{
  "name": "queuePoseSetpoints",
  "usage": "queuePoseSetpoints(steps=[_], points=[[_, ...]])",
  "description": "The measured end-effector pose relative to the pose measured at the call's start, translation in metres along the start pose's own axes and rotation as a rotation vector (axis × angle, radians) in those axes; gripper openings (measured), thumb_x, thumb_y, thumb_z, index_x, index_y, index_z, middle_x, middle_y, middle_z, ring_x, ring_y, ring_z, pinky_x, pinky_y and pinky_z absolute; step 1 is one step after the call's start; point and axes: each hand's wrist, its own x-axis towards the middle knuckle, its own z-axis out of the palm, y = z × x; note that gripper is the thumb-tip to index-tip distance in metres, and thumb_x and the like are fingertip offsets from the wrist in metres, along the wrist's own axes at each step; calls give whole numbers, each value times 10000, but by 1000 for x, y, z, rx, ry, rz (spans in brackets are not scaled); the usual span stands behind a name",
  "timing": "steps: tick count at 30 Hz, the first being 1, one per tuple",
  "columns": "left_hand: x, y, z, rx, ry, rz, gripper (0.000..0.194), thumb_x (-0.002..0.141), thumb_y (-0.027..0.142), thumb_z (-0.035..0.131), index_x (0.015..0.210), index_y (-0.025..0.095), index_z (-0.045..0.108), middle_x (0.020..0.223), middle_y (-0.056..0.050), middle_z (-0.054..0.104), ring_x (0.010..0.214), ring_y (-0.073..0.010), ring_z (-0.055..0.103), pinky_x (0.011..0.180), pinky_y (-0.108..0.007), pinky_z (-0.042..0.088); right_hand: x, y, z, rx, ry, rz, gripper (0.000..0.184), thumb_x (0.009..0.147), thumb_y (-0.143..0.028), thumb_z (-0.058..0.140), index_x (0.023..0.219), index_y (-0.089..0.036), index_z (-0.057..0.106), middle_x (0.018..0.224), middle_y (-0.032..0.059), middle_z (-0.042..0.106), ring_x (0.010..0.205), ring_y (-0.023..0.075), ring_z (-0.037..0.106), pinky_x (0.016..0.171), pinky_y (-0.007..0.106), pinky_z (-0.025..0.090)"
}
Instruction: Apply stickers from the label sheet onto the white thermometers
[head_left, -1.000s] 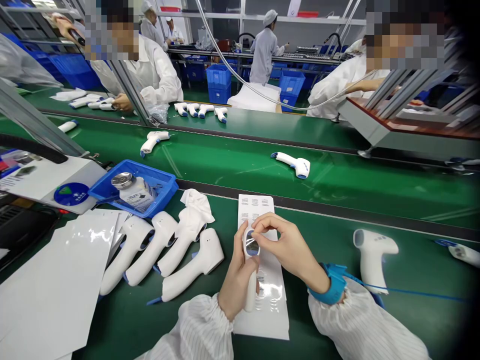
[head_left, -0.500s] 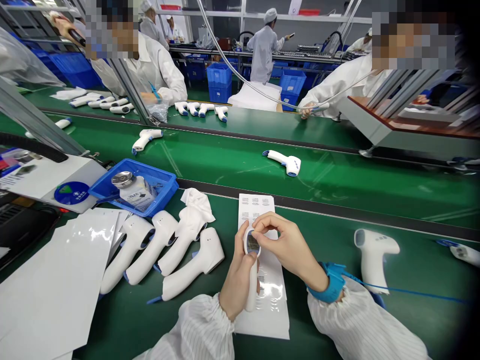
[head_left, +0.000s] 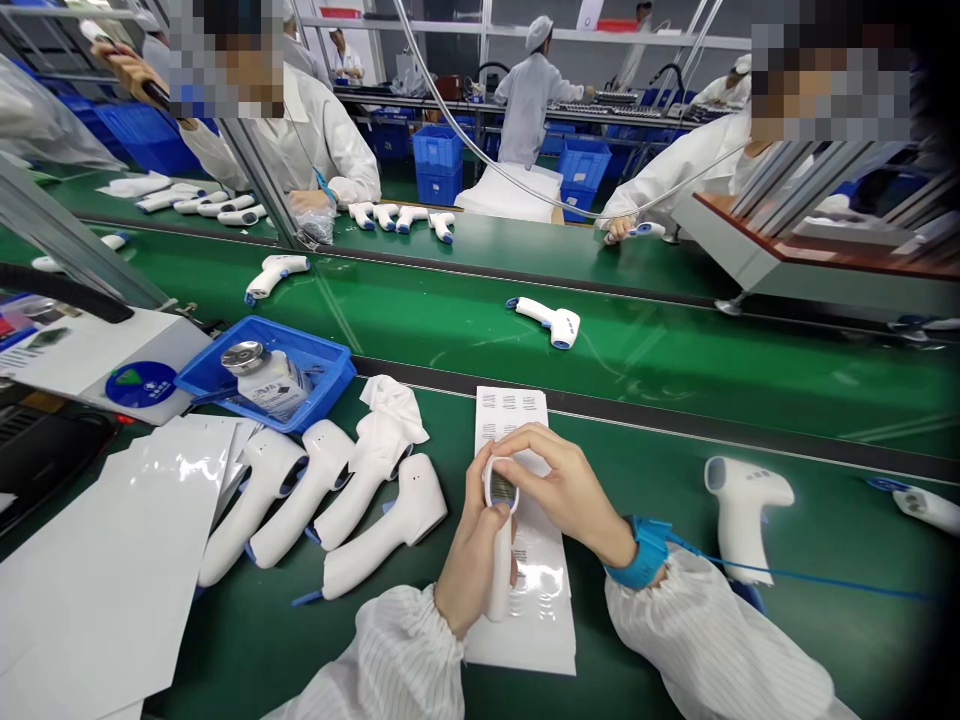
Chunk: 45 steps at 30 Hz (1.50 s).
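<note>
My left hand (head_left: 469, 560) is wrapped round a white infrared thermometer (head_left: 498, 580), its small screen facing up at me and its handle pointing toward me. Bent over the screen end, my right hand (head_left: 568, 492) has its thumb and fingertips pressed to the head's upper edge. Whether a small piece sits under those fingertips is hidden. A blue wrist strap (head_left: 643, 552) with a cord circles my right wrist. Beneath both hands lies a white sheet of printed labels (head_left: 541, 630). To the left, several white thermometers (head_left: 386, 530) rest in a row, one partly under a white cloth (head_left: 394, 410).
A blue tray (head_left: 330, 395) holds a metal-capped bottle (head_left: 266, 380). White sheets (head_left: 112, 560) cover the left side. Another thermometer (head_left: 742, 515) stands at right. Beyond runs a green conveyor belt (head_left: 420, 305) carrying thermometers; co-workers sit across it.
The thermometers on the belt have shifted left. My right hand has flattened slightly over the screen end, its wrist moving a little left. The left hand keeps its hold.
</note>
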Motion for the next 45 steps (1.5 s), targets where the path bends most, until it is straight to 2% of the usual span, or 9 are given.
queuePoseSetpoints(steps=[8, 12, 19, 22, 25, 29, 38, 42, 45], points=[[-4, 10, 2, 26, -78, 30, 887, 738, 129, 526, 1485, 343, 99, 829, 12, 519, 470, -90, 446, 475, -255, 433, 1, 0, 4, 36, 14, 114, 68, 827, -196, 664, 862, -231, 617, 931, 0, 653, 917, 177, 613, 852, 332, 476], [-5, 14, 0, 25, -74, 89, 1010, 629, 42, 548, 1493, 334, 112, 1009, -42, 575, 524, -100, 488, 504, -261, 436, -12, -4, 5, 81, -127, 211, 506, 736, -189, 728, 1192, -258, 519, 1250, 53, 543, 1193, 226, 511, 1024, 398, 416], [0, 19, -4, -166, -269, 292, 1121, 687, 187, 649, 1504, 347, -102, 1489, -85, 352, 1332, -293, 395, 1085, -458, 303, -35, -9, -1, 200, -281, 470, 461, 872, -274, 534, 1315, -230, 416, 1079, 67, 655, 920, 221, 650, 776, 354, 534], [3, 17, -7, 75, -146, 206, 966, 770, 173, 596, 1520, 303, 3, 1506, -97, 316, 1405, -256, 277, 1156, -450, 145, -6, 12, -34, -235, -66, 500, 391, 889, -301, 507, 1260, -203, 433, 996, 76, 668, 845, 251, 648, 718, 371, 505], [6, 16, -9, 188, -199, 131, 689, 838, 189, 540, 1469, 249, 272, 1306, -128, 506, 1170, -258, 521, 1055, -476, 315, 42, 40, -76, -763, 149, 590, 378, 936, -336, 467, 1264, -150, 445, 1027, 156, 657, 938, 324, 634, 783, 435, 468], [9, 19, -6, 151, -249, 138, 350, 858, 200, 512, 1203, 190, 571, 964, -78, 622, 841, -203, 600, 882, -421, 443, 110, 65, -94, -864, 275, 607, 449, 910, -316, 565, 1254, -43, 472, 1346, 316, 448, 1299, 415, 391, 967, 495, 372], [18, 20, -16, 102, 32, 334, 227, 868, 278, 557, 1070, 202, 628, 823, -26, 621, 727, -158, 566, 765, -328, 465, 204, 58, -35, -502, 199, 602, 339, 931, -332, 579, 1227, -168, 559, 1242, 91, 582, 1049, 224, 611, 877, 446, 529], [15, 34, -21, -195, 219, 390, 449, 858, 352, 589, 1283, 232, 508, 1006, -60, 625, 999, -205, 589, 905, -346, 471, 186, 33, -45, -304, 24, 387, 361, 861, -145, 613, 1219, -138, 565, 1131, 67, 644, 978, 192, 630, 834, 342, 539], [10, 49, -22, -494, 111, 234, 611, 890, 490, 481, 1422, 222, 345, 1117, -120, 611, 1077, -253, 587, 886, -405, 499, 141, 13, -50, -179, -205, 249, 542, 698, -33, 676, 1211, -181, 581, 1018, -9, 674, 929, 168, 640, 797, 276, 539]])
